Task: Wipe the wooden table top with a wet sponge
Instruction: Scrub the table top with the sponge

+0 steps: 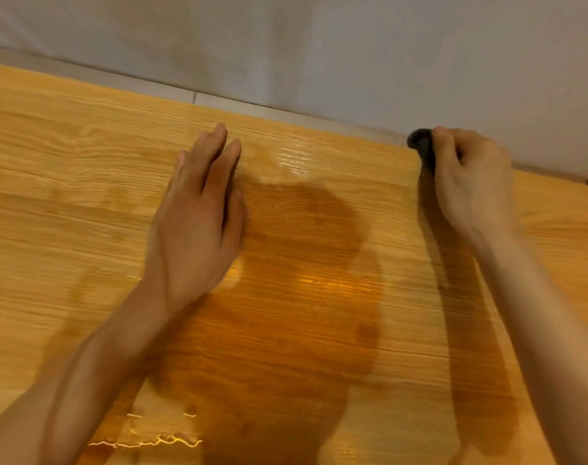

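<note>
I see the table (84, 169) fills most of the view: flat board w/ long pale grain, glossy where it is wet, esp. in the middle and at the near edge. Behind it is a plain grey wall (353, 45).

Left hand (193, 226) lies flat on the wood, fingers straight, holding nothing. Right hand (470, 182) is curled around the sponge (420, 144), a small dark soft lump, pressed at the far edge close to the wall.

Risks, as I judge: the sponge is right at the edge, so one more push may drive it off the board or rub the wall. Wet gloss means the flat palm could slide. Too much water may stay in pools and leave streaks; the picture is blurred, so I cannot tell how much.
</note>
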The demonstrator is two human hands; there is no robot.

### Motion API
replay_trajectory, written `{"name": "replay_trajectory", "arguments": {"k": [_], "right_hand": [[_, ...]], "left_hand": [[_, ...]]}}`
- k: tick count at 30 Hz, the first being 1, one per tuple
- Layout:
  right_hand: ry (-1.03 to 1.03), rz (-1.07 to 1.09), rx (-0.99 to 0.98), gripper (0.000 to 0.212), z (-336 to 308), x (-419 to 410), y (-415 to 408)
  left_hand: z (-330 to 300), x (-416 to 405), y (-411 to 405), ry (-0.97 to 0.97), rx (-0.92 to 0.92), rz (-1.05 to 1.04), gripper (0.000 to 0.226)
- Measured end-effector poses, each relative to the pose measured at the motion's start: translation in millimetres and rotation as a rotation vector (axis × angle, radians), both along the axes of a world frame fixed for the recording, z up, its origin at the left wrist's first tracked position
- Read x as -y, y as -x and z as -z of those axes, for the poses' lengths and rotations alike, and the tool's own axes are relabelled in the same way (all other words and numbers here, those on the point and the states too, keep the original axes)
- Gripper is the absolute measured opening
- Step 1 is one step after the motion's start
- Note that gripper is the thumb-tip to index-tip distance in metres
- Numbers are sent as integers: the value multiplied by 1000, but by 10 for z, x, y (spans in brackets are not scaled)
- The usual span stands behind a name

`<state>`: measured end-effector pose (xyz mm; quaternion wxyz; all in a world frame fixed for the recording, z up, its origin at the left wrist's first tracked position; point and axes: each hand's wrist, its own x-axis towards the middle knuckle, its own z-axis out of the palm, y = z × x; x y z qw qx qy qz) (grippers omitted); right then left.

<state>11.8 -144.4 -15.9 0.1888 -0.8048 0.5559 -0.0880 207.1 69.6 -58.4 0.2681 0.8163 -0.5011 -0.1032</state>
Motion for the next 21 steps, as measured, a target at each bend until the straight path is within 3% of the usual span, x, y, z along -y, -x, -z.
{"name": "replay_trajectory", "arguments": {"k": [4, 9, 12, 17, 21], "right_hand": [[-6, -111, 20, 36, 33, -357, -824], [-158, -317, 50, 32, 98, -726, -1781], [-154, -349, 158, 35, 92, -653, -1481], [13, -97, 171, 32, 35, -439, -526], [-20, -56, 312, 31, 57, -598, -759]], "left_hand": [[-3, 15, -17, -6, 23, 23, 48], [-7, 60, -27, -46, 29, 31, 58], [12, 34, -9, -9, 71, 39, 55], [34, -2, -15, 32, 64, 42, 53], [-7, -80, -85, 34, -1, 87, 54]]}}
